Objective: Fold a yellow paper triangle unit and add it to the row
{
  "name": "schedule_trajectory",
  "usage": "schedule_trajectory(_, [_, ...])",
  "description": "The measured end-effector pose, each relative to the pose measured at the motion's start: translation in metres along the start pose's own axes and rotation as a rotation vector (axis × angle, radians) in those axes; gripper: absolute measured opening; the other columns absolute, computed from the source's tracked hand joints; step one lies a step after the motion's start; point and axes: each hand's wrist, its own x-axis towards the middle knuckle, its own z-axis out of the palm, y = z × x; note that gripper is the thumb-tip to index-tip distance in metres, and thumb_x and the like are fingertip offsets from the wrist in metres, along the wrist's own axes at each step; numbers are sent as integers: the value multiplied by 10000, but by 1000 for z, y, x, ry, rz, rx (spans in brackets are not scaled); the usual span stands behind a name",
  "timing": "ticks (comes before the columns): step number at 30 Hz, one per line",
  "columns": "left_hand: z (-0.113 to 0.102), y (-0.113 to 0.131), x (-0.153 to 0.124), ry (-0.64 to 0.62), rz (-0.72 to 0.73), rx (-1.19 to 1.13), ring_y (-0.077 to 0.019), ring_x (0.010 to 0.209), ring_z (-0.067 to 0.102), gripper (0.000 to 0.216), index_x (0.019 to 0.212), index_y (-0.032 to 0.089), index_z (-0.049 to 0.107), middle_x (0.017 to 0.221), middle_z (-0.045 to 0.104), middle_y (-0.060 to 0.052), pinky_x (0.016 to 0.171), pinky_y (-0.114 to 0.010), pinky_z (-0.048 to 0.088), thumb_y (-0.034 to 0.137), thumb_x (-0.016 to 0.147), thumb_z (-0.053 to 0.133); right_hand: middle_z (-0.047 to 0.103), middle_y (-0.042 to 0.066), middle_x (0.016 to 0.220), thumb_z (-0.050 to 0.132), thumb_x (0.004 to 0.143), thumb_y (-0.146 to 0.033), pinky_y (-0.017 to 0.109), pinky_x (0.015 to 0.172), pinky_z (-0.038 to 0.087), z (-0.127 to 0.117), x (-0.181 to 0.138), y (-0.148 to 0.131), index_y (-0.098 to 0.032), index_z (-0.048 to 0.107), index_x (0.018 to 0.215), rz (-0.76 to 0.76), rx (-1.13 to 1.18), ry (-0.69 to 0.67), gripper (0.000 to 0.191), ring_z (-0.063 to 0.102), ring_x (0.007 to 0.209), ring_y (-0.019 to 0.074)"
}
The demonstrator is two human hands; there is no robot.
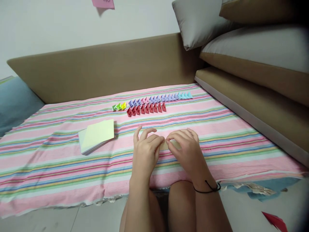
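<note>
One tan paper (163, 146) shows only partly, its full outline hidden.

The wall (60, 25) was plain and white, with 1 pink note (103, 3) on it. In front of it stood a long brown backrest (116, 67). Grey and brown cushions (256, 46) were piled at the right, and a blue cushion (14, 100) lay at the left. The floor (96, 217) was pale.
</note>
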Motion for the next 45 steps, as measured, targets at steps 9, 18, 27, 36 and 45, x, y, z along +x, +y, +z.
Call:
schedule_trajectory(9, [-8, -11, -4, 38, -8, 4, -201, 1007, 601, 174, 799, 247, 651, 778, 728, 43, 1098, -482, 207, 140, 881, 540, 684, -11, 861, 588, 841, -191, 397, 912, 348, -20, -11, 32, -215, 608, 784, 5, -23, 72, 65, 600, 869, 189])
schedule_trajectory(18, [-7, -13, -5, 61, -41, -3, -195, 978, 606, 166, 821, 241, 638, 767, 709, 32, 1086, -483, 226, 110, 865, 546, 684, 45, 878, 546, 859, -224, 381, 818, 446, -34, -18, 44, -198, 628, 833, 74, -67, 285, 90, 616, 874, 218])
schedule_trajectory(27, [0, -10, -2, 41, 23, -113, -196, 968, 571, 115, 877, 193, 624, 817, 671, -31, 916, -374, 414, 140, 887, 522, 699, -32, 802, 558, 895, -244, 455, 1056, 285, -15, -7, 5, -237, 659, 801, -10, 4, -2, 138, 607, 813, 167])
schedule_trajectory(36, [-5, -8, -2, 46, 8, -86, -176, 917, 600, 135, 875, 209, 613, 822, 680, -15, 991, -402, 347, 153, 898, 493, 723, -36, 794, 597, 866, -220, 454, 990, 332, -22, -11, 10, -250, 686, 779, -13, -16, 124, 127, 626, 800, 176])
schedule_trajectory(45, [-20, -39, -17, 384, -245, 148, -220, 866, 617, 119, 841, 202, 651, 837, 705, -52, 893, -406, 407, 178, 856, 535, 726, 2, 772, 624, 830, -297, 408, 830, 450, -38, -21, 32, -247, 720, 753, 130, 48, 251, 133, 632, 775, 201])
